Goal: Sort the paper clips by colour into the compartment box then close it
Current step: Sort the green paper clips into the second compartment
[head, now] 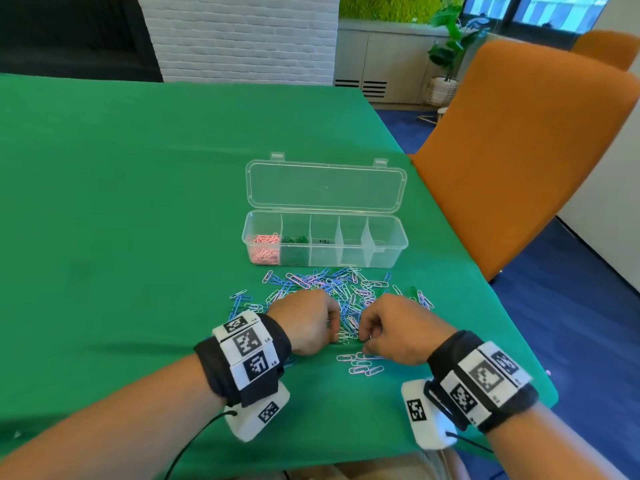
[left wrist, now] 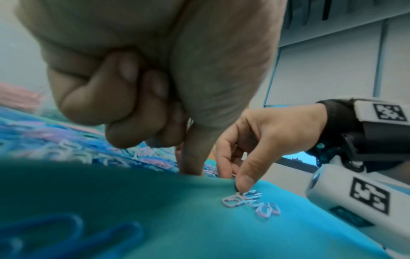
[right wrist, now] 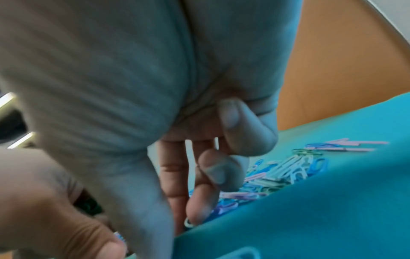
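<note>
The clear compartment box (head: 391,251) stands open, its lid (head: 325,185) laid back flat. Pink clips (head: 265,249) fill its leftmost compartment and green clips (head: 294,251) the one beside it; the other compartments look bare. A mixed pile of paper clips (head: 339,289) lies in front of the box. At the pile's near edge my left hand (head: 332,336) (left wrist: 188,171) has curled fingers, with thumb and forefinger down on the cloth pinching a clip. My right hand (head: 363,341) (right wrist: 184,224) pinches a white clip just above a small separate group of pale clips (head: 363,365) (left wrist: 250,203).
A green cloth (head: 138,202) covers the table. An orange chair (head: 519,150) stands close against the table's right edge. A few blue clips (head: 242,301) lie loose left of the pile, close to my left wrist.
</note>
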The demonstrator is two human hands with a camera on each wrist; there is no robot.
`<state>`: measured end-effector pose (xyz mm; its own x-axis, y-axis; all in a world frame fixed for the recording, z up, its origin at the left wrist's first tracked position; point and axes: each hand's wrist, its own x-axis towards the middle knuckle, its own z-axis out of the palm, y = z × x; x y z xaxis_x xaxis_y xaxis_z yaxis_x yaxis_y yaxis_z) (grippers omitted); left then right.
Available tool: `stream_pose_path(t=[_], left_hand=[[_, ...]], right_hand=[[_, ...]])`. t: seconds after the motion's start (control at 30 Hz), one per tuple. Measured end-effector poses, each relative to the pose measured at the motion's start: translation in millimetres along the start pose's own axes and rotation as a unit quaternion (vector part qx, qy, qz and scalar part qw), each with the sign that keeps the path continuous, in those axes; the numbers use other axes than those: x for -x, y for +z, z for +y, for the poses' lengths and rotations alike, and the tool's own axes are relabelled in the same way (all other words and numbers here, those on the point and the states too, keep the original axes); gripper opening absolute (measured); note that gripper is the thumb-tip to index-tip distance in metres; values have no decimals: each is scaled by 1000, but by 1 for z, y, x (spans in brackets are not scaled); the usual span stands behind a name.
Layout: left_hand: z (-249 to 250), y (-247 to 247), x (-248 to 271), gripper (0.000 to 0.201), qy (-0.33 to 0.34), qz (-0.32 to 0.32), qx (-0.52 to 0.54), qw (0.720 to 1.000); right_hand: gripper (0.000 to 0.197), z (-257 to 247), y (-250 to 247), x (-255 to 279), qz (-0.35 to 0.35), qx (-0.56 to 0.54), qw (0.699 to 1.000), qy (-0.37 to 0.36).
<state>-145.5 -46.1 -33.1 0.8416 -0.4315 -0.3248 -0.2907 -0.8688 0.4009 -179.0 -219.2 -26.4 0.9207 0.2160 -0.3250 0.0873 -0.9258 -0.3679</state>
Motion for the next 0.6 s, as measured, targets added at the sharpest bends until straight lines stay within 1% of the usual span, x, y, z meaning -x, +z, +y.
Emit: stream_pose_path(t=[0.1,0.17,0.27,0.33,0.4,0.5,0.6], left_hand=[[-4,-4,1,11,8,6,-4,1000],[-8,-8,1,12,15,9,8,1000],[-11,-12,4,5,21,-1,0,1000],[-13,-11,6,12,24,-10,-21,999],[-13,-9,7,15,30,-3,-41,999],[-14,-11,9,7,35,19,-32,999],[-16,-13,10,5,42,14,-16,999]], right_hand=[[10,2,-4,-1,11,-25,1000,-10],[9,3,-5,-3,28,-28,999,-9],[4,1,-2,-5,24,10,1000,-11],[5,0,-1,-6,21,35,999,-10],[6,-2,-1,-7,24,59,998,-10],[12,-3,-1,-7,42,71,996,-14],[12,-4,-6,-5,62,55,996,-21]])
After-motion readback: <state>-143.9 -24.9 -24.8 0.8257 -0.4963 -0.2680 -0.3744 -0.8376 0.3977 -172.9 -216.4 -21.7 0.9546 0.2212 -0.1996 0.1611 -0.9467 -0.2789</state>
